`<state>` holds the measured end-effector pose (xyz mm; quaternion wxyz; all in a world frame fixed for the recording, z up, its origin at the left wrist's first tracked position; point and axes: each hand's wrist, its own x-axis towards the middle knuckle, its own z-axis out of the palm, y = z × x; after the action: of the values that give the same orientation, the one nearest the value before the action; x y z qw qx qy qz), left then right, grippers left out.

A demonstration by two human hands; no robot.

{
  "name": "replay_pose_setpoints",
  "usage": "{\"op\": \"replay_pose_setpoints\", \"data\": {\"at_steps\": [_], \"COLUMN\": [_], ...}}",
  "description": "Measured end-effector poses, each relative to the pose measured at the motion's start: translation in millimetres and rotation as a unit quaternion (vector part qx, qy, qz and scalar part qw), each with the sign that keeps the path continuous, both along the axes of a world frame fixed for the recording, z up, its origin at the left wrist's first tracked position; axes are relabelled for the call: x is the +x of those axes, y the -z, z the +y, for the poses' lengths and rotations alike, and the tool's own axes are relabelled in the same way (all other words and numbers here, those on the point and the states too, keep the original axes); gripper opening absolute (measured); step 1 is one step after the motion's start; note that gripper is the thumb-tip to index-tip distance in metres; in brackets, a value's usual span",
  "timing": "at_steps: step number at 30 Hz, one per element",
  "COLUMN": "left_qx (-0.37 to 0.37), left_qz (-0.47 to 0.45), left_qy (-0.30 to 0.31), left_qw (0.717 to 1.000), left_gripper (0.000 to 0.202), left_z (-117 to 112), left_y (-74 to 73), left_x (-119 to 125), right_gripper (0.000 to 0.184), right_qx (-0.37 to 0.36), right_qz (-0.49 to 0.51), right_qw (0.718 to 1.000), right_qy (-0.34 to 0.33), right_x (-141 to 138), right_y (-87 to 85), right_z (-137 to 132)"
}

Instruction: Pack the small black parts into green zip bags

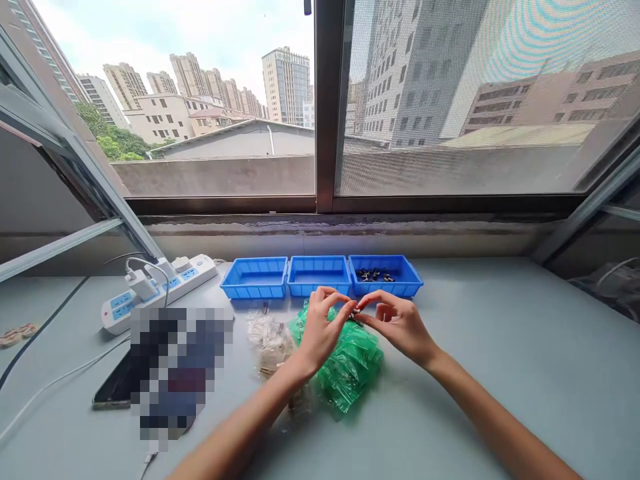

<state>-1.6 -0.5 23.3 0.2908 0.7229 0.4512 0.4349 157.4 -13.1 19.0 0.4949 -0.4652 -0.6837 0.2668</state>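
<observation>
My left hand and my right hand meet over a pile of green plastic bags. Between their pinched fingertips is a small dark and silvery piece, too small to name. Both hands appear to grip it from either side. Left of the green bags, partly behind my left forearm, lies a heap of clear plastic bags with small brownish things in it. Just beyond my hands, the right blue tray holds several small black pieces.
A middle blue tray and a left blue tray stand in the same row. On the left are a power strip with plugs and cables, and a dark phone-like device beside a blurred-out area. A window rises behind the table.
</observation>
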Motion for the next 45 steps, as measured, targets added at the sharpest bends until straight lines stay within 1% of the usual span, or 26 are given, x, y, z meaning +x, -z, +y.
{"op": "replay_pose_setpoints", "data": {"at_steps": [3, 6, 9, 14, 16, 17, 20, 22, 25, 27, 28, 29, 31, 32, 33, 34, 35, 37, 38, 39, 41, 43, 45], "left_qx": [0.018, 0.02, 0.007, -0.005, -0.014, -0.018, -0.022, -0.019, -0.012, -0.011, -0.011, -0.012, -0.015, -0.015, -0.016, -0.017, -0.02, -0.031, -0.037, -0.041, -0.043, -0.043, -0.048], "left_qz": [0.01, 0.014, 0.006, -0.026, -0.036, -0.038, -0.038, -0.039, -0.043, -0.045, -0.046, -0.047, -0.048, -0.049, -0.05, -0.052, -0.055, -0.059, -0.061, -0.062, -0.063, -0.061, -0.057], "left_qy": [-0.004, -0.001, 0.011, 0.011, 0.004, 0.0, -0.005, -0.006, -0.011, -0.015, -0.016, -0.018, -0.02, -0.021, -0.023, -0.024, -0.025, -0.024, -0.023, -0.021, -0.018, -0.017, -0.016], "left_qw": [1.0, 1.0, 1.0, 1.0, 0.999, 0.999, 0.999, 0.999, 0.999, 0.999, 0.999, 0.999, 0.999, 0.998, 0.998, 0.998, 0.998, 0.997, 0.997, 0.997, 0.997, 0.997, 0.997], "left_gripper": [0.02, 0.024, 0.025, 0.028, 0.028, 0.026, 0.021, 0.019, 0.017, 0.017, 0.017, 0.017, 0.017, 0.017, 0.017, 0.017, 0.017, 0.018, 0.018, 0.018, 0.018, 0.018, 0.019], "left_z": [1.7, 3.0, 3.2, 1.8, 1.3, 1.1, 0.5, 0.1, -0.2, -0.1, 0.1, 0.4, 1.4, 2.1, 2.7, 3.4, 4.0, 4.9, 5.2, 5.4, 5.5, 5.3, 4.6], "left_y": [3.1, 4.5, 3.5, -2.0, -4.0, -4.7, -5.9, -6.6, -7.6, -7.7, -7.6, -7.2, -6.3, -5.7, -5.3, -4.9, -4.5, -3.8, -3.3, -2.8, -1.4, 0.0, 0.9], "left_x": [-0.9, -1.3, -1.5, -1.5, -1.4, -1.3, -1.3, -1.5, -2.1, -2.8, -3.1, -3.5, -4.4, -4.9, -5.3, -5.6, -5.9, -6.1, -6.1, -5.9, -5.4, -4.7, -4.2], "right_gripper": [0.028, 0.027, 0.028, 0.034, 0.037, 0.037, 0.036, 0.033, 0.032, 0.029, 0.026, 0.023, 0.018, 0.021, 0.026, 0.028, 0.029, 0.033, 0.037, 0.04, 0.044, 0.046, 0.047], "right_qx": [-0.021, -0.028, -0.039, -0.064, -0.055, -0.042, 0.018, 0.047, 0.076, 0.082, 0.069, 0.042, -0.053, -0.108, -0.145, -0.168, -0.175, -0.181, -0.18, -0.173, -0.158, -0.149, -0.146], "right_qz": [0.055, 0.081, 0.09, 0.091, 0.076, 0.061, -0.013, -0.055, -0.085, -0.088, -0.081, -0.066, -0.007, 0.037, 0.095, 0.167, 0.25, 0.396, 0.437, 0.463, 0.491, 0.496, 0.487], "right_qw": [0.998, 0.996, 0.995, 0.994, 0.995, 0.996, 0.991, 0.983, 0.975, 0.973, 0.973, 0.976, 0.984, 0.984, 0.98, 0.97, 0.952, 0.898, 0.875, 0.859, 0.843, 0.841, 0.846], "right_qy": [-0.009, -0.009, -0.007, -0.003, 0.018, 0.039, 0.129, 0.171, 0.188, 0.199, 0.204, 0.202, 0.168, 0.136, 0.095, 0.05, 0.007, -0.067, -0.105, -0.133, -0.154, -0.158, -0.158], "right_x": [-4.7, -6.6, -7.6, -6.4, -1.9, 1.4, 13.3, 20.8, 29.1, 32.1, 32.3, 31.3, 25.3, 20.3, 14.2, 7.6, 0.8, -11.0, -15.5, -18.9, -22.5, -23.1, -21.9], "right_y": [-3.7, -6.1, -5.0, 0.2, 1.4, 1.8, 2.2, 1.5, -3.1, -10.1, -15.2, -21.4, -36.8, -45.6, -54.9, -64.4, -73.8, -91.4, -99.0, -105.6, -115.1, -119.7, -120.6], "right_z": [-2.4, -3.8, -3.1, 2.7, 7.3, 10.0, 19.5, 26.9, 40.6, 50.4, 54.6, 57.6, 58.2, 55.3, 50.1, 42.9, 34.2, 14.7, 5.4, -2.7, -14.1, -18.4, -17.7]}}
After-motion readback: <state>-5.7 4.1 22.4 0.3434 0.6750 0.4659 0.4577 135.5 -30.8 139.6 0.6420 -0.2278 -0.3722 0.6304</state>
